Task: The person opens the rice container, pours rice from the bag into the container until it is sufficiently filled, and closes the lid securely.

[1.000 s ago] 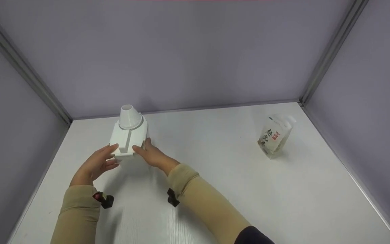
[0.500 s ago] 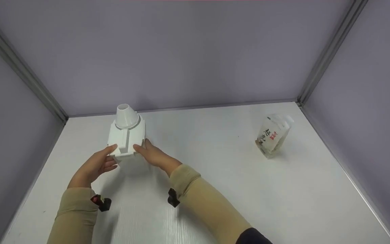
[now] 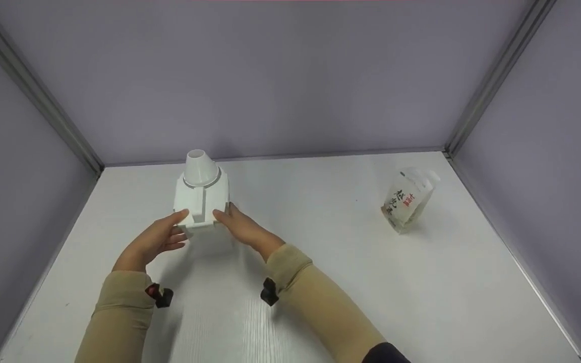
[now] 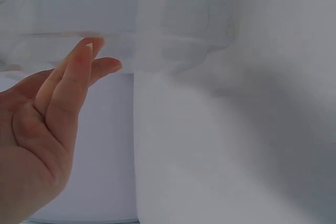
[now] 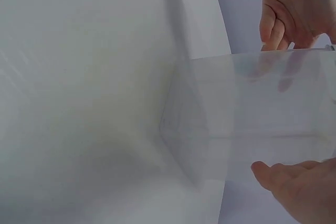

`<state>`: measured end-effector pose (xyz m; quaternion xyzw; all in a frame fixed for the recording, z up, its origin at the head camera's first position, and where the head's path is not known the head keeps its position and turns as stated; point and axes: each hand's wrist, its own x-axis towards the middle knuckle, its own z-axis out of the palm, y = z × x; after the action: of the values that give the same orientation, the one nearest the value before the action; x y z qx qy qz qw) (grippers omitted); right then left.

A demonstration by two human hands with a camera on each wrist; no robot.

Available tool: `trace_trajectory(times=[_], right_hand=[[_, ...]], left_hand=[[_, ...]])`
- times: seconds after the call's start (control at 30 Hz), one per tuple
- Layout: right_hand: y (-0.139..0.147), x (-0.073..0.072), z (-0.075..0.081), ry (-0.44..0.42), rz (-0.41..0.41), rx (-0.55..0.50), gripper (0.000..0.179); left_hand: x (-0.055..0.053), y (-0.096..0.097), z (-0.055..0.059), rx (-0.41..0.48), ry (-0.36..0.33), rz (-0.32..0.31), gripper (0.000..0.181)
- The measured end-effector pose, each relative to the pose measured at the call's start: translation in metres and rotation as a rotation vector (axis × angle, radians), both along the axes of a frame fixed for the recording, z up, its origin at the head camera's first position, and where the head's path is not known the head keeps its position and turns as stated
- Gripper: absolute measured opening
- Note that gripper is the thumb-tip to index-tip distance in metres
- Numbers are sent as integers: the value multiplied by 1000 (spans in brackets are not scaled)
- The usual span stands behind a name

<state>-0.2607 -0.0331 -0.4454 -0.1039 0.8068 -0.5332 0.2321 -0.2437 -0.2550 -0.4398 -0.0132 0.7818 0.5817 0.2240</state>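
Both hands hold a clear plastic storage box (image 5: pixel 262 108) with a white lid (image 3: pixel 212 201); a white tapered cup (image 3: pixel 200 170) sits mouth-up on that lid. My left hand (image 3: pixel 157 237) grips the near left corner, its thumb on the lid and its other fingers against the side. At the near right corner, my right hand (image 3: pixel 245 227) has its thumb on the lid's edge and its fingers along the side. In the right wrist view the box's walls look see-through, and no contents show. Whether its base touches the table is hard to tell.
A clear stand-up pouch (image 3: pixel 407 200) with dark and red lettering stands at the right on the white table (image 3: pixel 321 242). Grey-purple panels (image 3: pixel 290 75) with metal corner posts enclose the back and sides.
In the last half second, the box and both hands have shifted slightly to the right. The hold looks the same, and the pouch has stayed in place.
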Motion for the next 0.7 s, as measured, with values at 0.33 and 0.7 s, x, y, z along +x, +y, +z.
trace_trajectory(times=[0.33,0.7], right_hand=[[17,-2,-5,15,-3,-43,74],[40,-4,-11,15,-17,-121,74]], left_hand=[[-5,14,-2,3,5,-41,85],[-13,39,-10,4,1,-24,90]])
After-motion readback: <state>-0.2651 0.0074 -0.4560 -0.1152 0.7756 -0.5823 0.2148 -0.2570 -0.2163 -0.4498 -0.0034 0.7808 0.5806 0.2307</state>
